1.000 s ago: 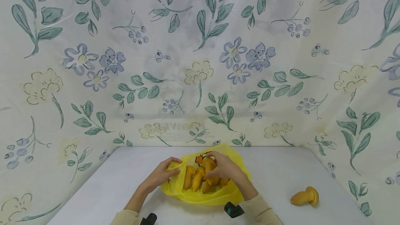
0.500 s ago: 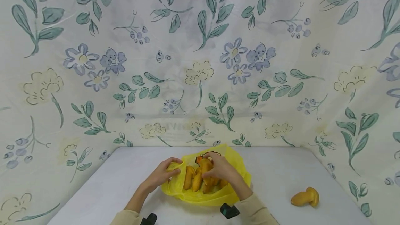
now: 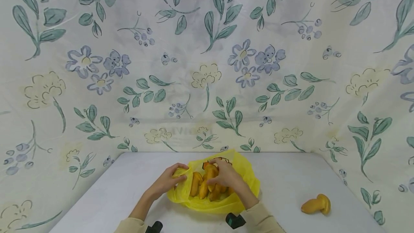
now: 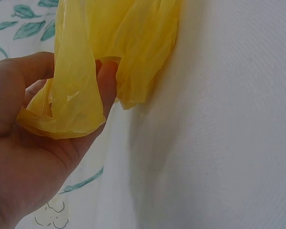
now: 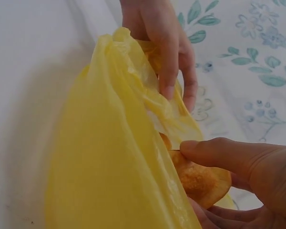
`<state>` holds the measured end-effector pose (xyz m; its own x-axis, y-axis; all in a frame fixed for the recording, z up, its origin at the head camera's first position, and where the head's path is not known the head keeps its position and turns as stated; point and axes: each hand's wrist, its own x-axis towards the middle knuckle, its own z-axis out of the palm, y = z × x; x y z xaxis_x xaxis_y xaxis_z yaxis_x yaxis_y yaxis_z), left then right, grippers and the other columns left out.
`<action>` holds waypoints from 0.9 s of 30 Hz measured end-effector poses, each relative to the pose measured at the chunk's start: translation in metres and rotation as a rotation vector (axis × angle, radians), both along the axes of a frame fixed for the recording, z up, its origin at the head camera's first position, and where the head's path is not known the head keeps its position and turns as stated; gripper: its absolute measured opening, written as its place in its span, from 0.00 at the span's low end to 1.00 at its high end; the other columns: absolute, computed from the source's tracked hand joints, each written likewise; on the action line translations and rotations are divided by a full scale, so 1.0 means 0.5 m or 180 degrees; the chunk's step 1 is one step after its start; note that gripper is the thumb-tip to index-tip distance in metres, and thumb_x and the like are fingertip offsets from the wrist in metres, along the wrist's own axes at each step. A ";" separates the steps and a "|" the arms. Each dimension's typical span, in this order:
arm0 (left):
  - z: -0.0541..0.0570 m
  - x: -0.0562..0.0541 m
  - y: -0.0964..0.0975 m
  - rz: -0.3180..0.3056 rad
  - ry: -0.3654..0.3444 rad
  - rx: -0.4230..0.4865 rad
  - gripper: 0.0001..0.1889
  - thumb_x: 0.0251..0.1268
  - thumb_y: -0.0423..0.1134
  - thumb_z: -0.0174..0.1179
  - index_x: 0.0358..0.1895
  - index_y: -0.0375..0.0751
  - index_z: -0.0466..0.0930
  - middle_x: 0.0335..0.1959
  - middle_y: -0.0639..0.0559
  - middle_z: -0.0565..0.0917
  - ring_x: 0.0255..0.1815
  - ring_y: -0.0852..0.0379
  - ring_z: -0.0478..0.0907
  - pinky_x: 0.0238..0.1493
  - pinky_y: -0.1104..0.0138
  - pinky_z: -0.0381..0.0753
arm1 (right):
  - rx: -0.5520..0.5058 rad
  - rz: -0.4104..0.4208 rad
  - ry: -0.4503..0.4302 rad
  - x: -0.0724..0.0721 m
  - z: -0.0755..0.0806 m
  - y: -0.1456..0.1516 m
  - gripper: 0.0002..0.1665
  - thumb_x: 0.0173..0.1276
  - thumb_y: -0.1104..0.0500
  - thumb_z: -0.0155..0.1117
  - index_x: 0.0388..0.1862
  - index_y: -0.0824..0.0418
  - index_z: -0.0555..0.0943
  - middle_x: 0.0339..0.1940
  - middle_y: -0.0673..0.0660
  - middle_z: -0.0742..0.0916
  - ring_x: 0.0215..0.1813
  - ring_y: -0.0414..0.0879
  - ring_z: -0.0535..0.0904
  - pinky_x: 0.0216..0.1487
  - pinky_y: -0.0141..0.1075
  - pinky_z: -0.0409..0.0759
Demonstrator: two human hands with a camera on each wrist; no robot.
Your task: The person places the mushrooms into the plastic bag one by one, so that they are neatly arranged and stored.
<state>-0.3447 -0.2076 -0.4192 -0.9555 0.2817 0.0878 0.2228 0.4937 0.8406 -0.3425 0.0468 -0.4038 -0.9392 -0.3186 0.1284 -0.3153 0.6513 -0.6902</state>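
Note:
A yellow plastic bag [image 3: 207, 207] lies on its side on the table, its mouth turned up. Several golden-brown, mushroom-shaped pieces [image 3: 195, 184] with thick stems lie inside. My left hand [image 3: 168, 181] grips the bag's left rim between thumb and fingers; the left wrist view shows the folded film [image 4: 78, 90] in that grasp. Reaching into the mouth from the right, my right hand [image 3: 228, 175] holds one mushroom [image 3: 211, 171] by thumb and fingers. In the right wrist view the thumb presses on this mushroom's rounded cap [image 5: 200, 183], while the bag wall hides its lower part.
Another mushroom [image 3: 315, 205] lies on the white table [image 3: 281, 175], right of the bag. Floral cloth [image 3: 207, 82] hangs behind and along both sides of the table. Black devices [image 3: 235, 220] sit at both wrists.
My right hand has shifted a little leftward within the bag's mouth, carrying the mushroom with it. The left hand stays on the rim, and the mushroom at right has not moved.

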 end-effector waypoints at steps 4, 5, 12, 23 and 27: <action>-0.001 0.000 0.000 0.0001 0.0003 0.0000 0.19 0.67 0.40 0.61 0.59 0.41 0.73 0.61 0.39 0.75 0.38 0.54 0.71 0.30 0.66 0.74 | -0.0036 0.0010 0.0002 0.000 -0.004 -0.002 0.38 0.56 0.53 0.77 0.64 0.58 0.73 0.56 0.62 0.82 0.51 0.52 0.79 0.55 0.51 0.80; -0.001 0.000 0.000 -0.0001 0.0007 -0.0002 0.19 0.67 0.40 0.61 0.59 0.41 0.73 0.60 0.40 0.75 0.38 0.54 0.71 0.30 0.66 0.74 | -0.0052 0.0017 0.0000 0.000 -0.005 -0.002 0.38 0.56 0.53 0.77 0.64 0.58 0.73 0.55 0.62 0.83 0.51 0.52 0.79 0.54 0.51 0.80; -0.001 -0.002 0.001 -0.0023 0.0039 -0.0008 0.18 0.68 0.40 0.61 0.58 0.40 0.73 0.61 0.39 0.75 0.38 0.54 0.71 0.29 0.67 0.74 | -0.0075 0.0039 0.0034 -0.001 -0.004 -0.001 0.39 0.56 0.54 0.77 0.64 0.60 0.72 0.53 0.62 0.83 0.49 0.51 0.80 0.52 0.49 0.81; -0.003 -0.003 0.000 0.0008 0.0015 0.0000 0.19 0.67 0.40 0.61 0.58 0.41 0.74 0.63 0.38 0.74 0.39 0.54 0.72 0.30 0.66 0.74 | -0.0084 -0.0022 0.0015 0.007 -0.002 0.001 0.39 0.56 0.52 0.77 0.65 0.59 0.72 0.56 0.62 0.82 0.51 0.52 0.79 0.55 0.51 0.80; -0.002 -0.002 0.000 0.0020 0.0013 0.0005 0.19 0.67 0.40 0.61 0.58 0.41 0.74 0.65 0.38 0.73 0.40 0.54 0.71 0.30 0.66 0.74 | -0.0074 -0.0034 0.0011 0.010 0.001 0.003 0.39 0.55 0.52 0.77 0.65 0.58 0.72 0.57 0.62 0.82 0.52 0.52 0.78 0.55 0.51 0.79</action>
<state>-0.3458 -0.2078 -0.4203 -0.9568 0.2757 0.0921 0.2231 0.4938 0.8404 -0.3375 0.0483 -0.4035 -0.9421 -0.3053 0.1390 -0.3108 0.6384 -0.7042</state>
